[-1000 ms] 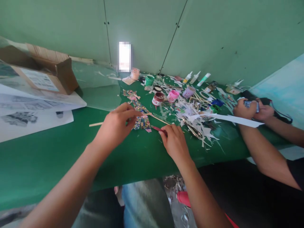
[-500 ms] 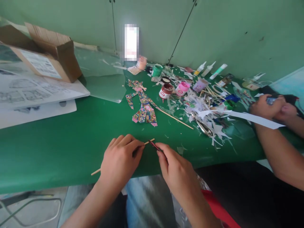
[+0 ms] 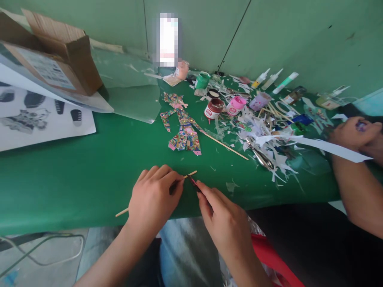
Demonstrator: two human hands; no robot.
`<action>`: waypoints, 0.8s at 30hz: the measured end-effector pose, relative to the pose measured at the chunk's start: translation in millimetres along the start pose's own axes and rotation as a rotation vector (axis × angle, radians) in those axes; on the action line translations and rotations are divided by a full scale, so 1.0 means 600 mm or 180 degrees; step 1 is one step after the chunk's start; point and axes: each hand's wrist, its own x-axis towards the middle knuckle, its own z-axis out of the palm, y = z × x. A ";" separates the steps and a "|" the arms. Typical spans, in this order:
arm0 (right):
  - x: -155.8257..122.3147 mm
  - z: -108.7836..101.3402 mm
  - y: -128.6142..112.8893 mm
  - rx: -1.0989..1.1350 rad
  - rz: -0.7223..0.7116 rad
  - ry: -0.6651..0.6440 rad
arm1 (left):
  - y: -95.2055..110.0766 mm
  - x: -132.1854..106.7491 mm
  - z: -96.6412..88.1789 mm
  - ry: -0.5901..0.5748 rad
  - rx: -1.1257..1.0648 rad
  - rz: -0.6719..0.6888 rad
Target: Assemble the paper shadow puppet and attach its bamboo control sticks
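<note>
My left hand (image 3: 157, 193) is closed around a thin wooden stick (image 3: 122, 212) on the green table, pinching it near its upper right end. The stick's other end sticks out past the wrist side of the hand. My right hand (image 3: 224, 217) grips a slim dark red tool (image 3: 193, 181), perhaps a craft knife; its kind is not clear. The tool's tip meets the stick just beyond my left fingertips. Above my hands lies a flat patterned paper figure (image 3: 187, 127) with jointed pieces, and another wooden stick (image 3: 226, 146) runs from its arm.
Open paint jars (image 3: 214, 108), paper scraps (image 3: 257, 127) and metal scissors or pliers (image 3: 261, 155) lie right of the figure. A cardboard box (image 3: 66, 63) and printed sheets (image 3: 38, 119) are at the left. Another person's hand (image 3: 353, 133) is at the right edge.
The view has shifted slightly. At the left, the upper sheet has lifted, showing more of the printed sheet beneath. My hands keep nearly the same hold on the stick and tool.
</note>
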 end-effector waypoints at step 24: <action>0.001 -0.004 -0.008 -0.0172 -0.0074 -0.0099 | 0.001 0.004 0.001 -0.0022 0.0028 -0.0007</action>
